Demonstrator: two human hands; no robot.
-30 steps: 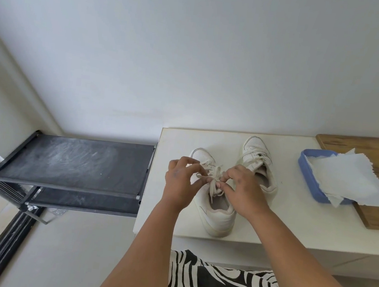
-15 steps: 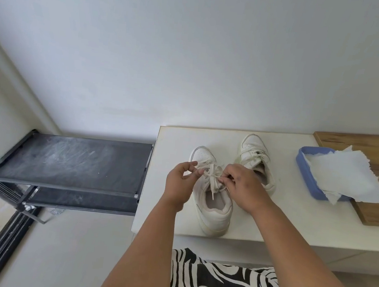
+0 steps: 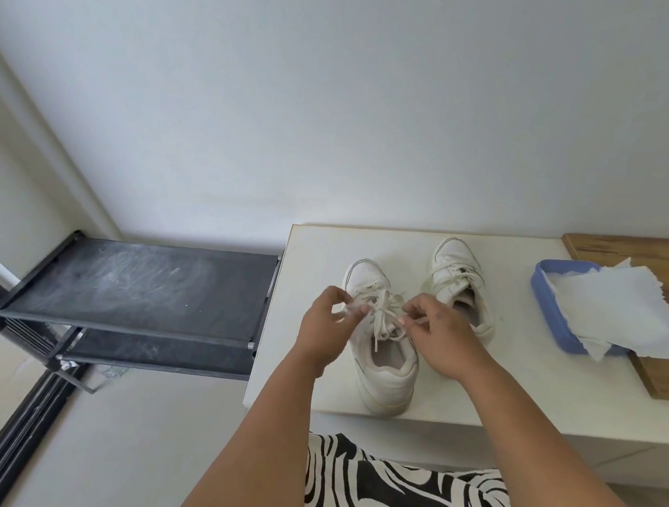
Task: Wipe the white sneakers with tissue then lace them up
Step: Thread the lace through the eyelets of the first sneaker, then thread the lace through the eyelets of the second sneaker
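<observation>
Both hands — left hand (image 3: 327, 322), right hand (image 3: 438, 335) — have drawn apart, each grip pinching a lace (image 3: 381, 306) on the near sneaker (image 3: 385, 359)

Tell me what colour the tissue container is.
The rectangular plastic tissue container is blue, seen best in the head view.

Head cam, fwd-down, close overhead.

Two white sneakers (image 3: 387, 342) (image 3: 460, 284) are counted on one white table (image 3: 518, 382). One blue tissue box (image 3: 555, 312) and one tissue sheet (image 3: 618, 310) are listed. One wooden board (image 3: 665, 266), one black rack (image 3: 137, 285) and two hands (image 3: 324, 327) (image 3: 439, 340) are recorded.
</observation>
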